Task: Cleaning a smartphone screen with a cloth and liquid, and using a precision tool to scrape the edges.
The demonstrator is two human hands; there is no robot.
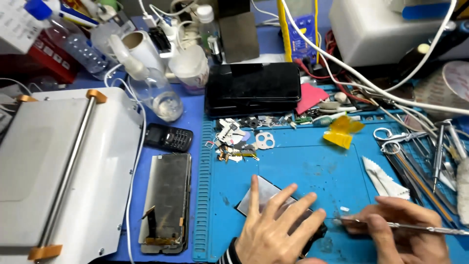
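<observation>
1. Left hand (276, 227): fingers spread wide and flat, pressing down on a phone panel (264, 193) at the near edge of the blue work mat (303, 168). A striped sleeve cuff shows at the wrist.
2. Phone panel: thin, grey and reflective, lying flat under the left hand; only its far-left corner shows clear of the fingers. A dark part of it shows at the fingertips.
3. Right hand (398, 230): closed in a narrow pinch around a slim metal tool (405, 226), held near the mat's near right corner.
4. Slim metal tool: lies almost level, its tip pointing left, just beside the left fingertips; whether it touches the panel cannot be told.
5. White cloth (383, 178): crumpled on the mat, just beyond the right hand.
6. Yellow tape scrap (341, 132): toward the mat's far edge.
7. Small loose parts (237, 139): scattered in the mat's far left corner.
8. Scissors and metal tools (420, 146): ranked along the mat's right edge.
9. Bare screen assembly (166, 203): on the worktop, just off the mat's left edge.
10. Small black keypad phone (168, 138): beyond the screen assembly.
11. White roller machine (58, 171): at the worktop's left edge.
12. Black case (253, 88): shut, beyond the mat's far edge.
</observation>
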